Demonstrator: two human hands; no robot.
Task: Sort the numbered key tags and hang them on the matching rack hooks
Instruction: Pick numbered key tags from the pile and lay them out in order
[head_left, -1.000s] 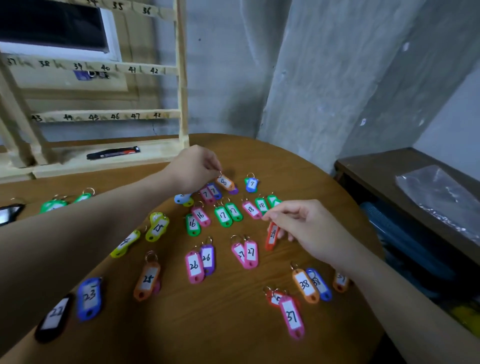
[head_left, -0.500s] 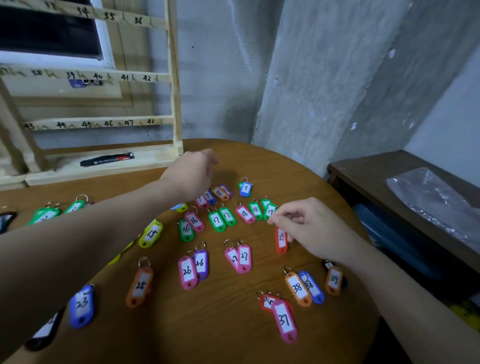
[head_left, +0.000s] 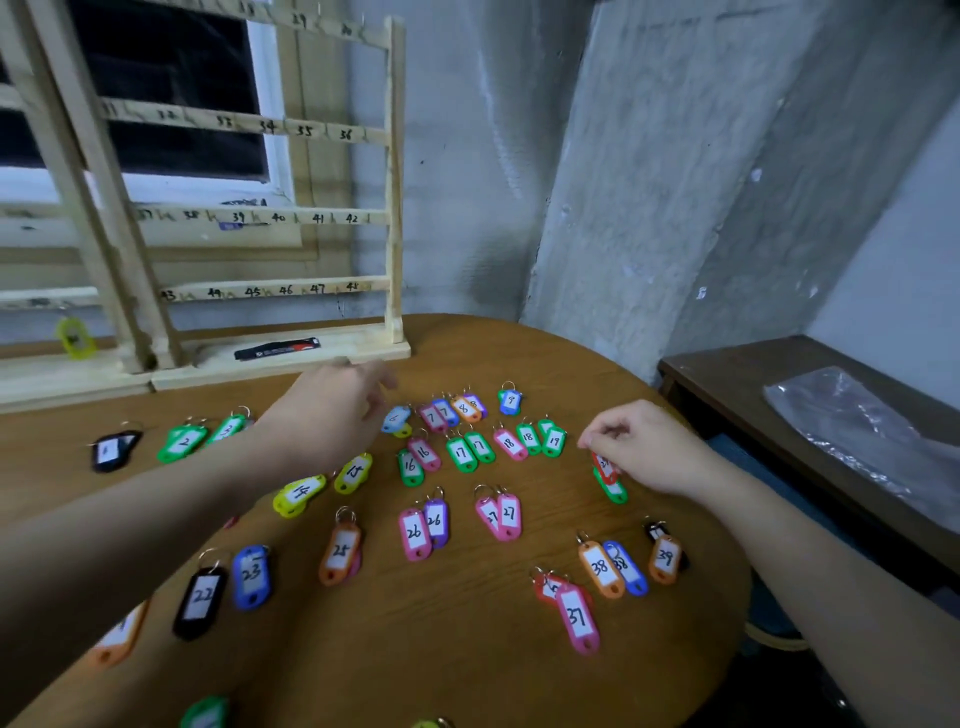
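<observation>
At centre right, the right hand (head_left: 652, 449) had carried the red plastic key tag (head_left: 603, 466), pinched, rightwards beside the green plastic tag (head_left: 613, 489), pairing them, while the left hand (head_left: 332, 410) hovered loosely open, holding nothing.

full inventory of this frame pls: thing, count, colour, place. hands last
Round wooden table: one, brown, fills the foreground.
Numbered plastic key tags: several dozen, mixed colours, spread over the table, many in same-number pairs.
Wooden key rack: one, pale, upright at the table's back edge, rails numbered up to 48.
Yellow key tag: one, hanging low on the rack's left part.
Black flat object: one, with a red end, lying on the rack's base.
Dark wooden side bench: one, right of the table.
Clear plastic bag: one, on the bench.
Left hand: over the tags near 6 and 7, blurred.
Right hand: pinches a red key tag above a green one.
</observation>
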